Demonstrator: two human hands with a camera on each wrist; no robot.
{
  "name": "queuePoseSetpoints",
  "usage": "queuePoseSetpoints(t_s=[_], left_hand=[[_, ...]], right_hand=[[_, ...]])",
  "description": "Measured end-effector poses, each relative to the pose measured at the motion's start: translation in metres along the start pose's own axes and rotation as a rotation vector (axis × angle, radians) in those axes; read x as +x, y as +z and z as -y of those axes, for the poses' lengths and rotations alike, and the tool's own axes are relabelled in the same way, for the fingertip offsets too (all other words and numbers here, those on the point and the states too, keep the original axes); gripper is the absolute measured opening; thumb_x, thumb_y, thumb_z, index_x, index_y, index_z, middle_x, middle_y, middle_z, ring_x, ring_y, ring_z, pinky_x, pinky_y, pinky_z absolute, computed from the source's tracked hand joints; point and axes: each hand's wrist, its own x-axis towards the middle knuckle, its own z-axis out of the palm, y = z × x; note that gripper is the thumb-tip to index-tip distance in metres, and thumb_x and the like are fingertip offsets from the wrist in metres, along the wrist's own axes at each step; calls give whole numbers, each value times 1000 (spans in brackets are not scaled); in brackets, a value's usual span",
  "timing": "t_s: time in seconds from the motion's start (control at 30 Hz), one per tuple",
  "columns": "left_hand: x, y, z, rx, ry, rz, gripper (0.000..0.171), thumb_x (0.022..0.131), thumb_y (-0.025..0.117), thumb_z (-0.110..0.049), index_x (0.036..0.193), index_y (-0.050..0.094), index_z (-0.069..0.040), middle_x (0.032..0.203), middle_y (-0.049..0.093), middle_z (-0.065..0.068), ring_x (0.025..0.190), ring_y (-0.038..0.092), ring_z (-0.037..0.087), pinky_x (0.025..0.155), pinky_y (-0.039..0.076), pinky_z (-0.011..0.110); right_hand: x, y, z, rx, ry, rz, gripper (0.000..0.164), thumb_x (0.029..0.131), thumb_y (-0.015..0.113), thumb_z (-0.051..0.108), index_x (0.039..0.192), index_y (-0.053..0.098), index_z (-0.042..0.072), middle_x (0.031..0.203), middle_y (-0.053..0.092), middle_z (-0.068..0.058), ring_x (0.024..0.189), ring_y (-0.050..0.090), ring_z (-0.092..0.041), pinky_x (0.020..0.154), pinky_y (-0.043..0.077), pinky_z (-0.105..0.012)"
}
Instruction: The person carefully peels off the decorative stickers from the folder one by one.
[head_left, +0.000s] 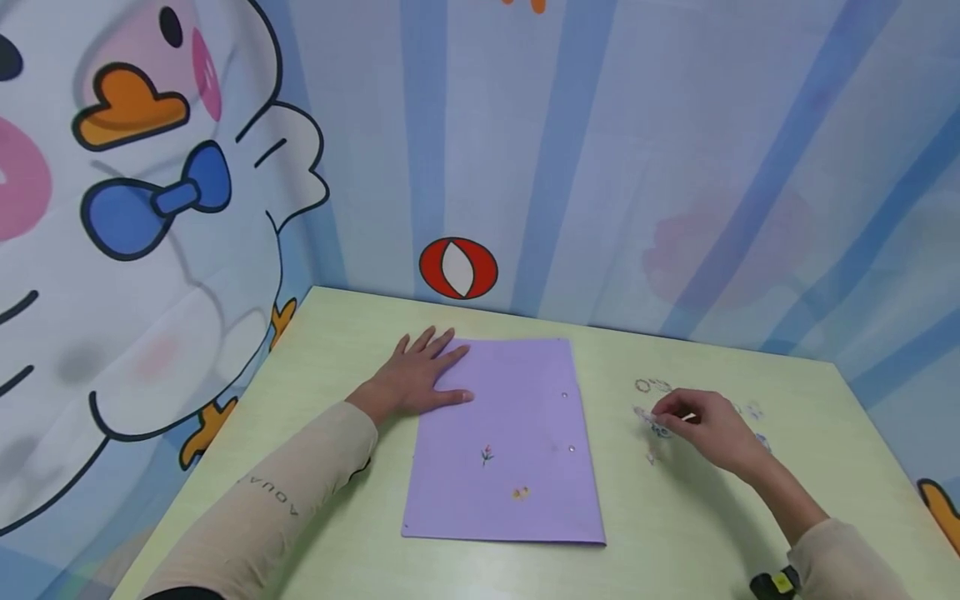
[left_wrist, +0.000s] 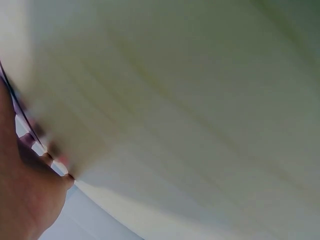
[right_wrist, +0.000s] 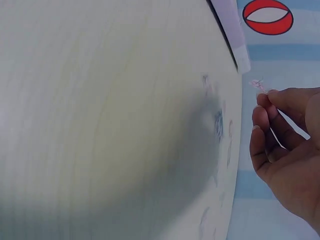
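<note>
A purple folder lies flat on the table, bearing a small pink flower sticker and a small yellow sticker. My left hand rests over its upper left edge with the fingers spread; the left wrist view shows only part of that hand at its left edge. To the right of the folder, thumb and fingertips of my right hand pinch a small clear sticker with a pinkish print, held above the table. Beneath that hand lies a blue-printed sticker.
More small stickers lie around the right hand, among them a round wreath-like one and a blue one. The pale yellow table meets a printed cloth backdrop behind and at the left.
</note>
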Motion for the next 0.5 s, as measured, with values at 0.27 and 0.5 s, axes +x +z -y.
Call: queuePoseSetpoints(t_s=[0.27, 0.5], left_hand=[[-1, 0, -1, -14, -2, -4, 93, 96, 46, -81, 170, 26, -28, 178, 13, 8, 163, 4, 40, 126, 8, 68], [-1, -2, -2, -15, -6, -1, 94, 96, 45, -81, 170, 26, -28, 178, 13, 8, 163, 4, 40, 126, 7, 68]], right_hand=[[-13, -10, -16, 4, 6, 50, 8, 102, 70, 7, 107, 76, 6, 101, 74, -3, 88, 68, -12, 73, 57, -27], [-23, -18, -28, -18, -3, 136, 6, 102, 70, 8, 103, 75, 9, 97, 72, 0, 84, 66, -10, 71, 55, -28]])
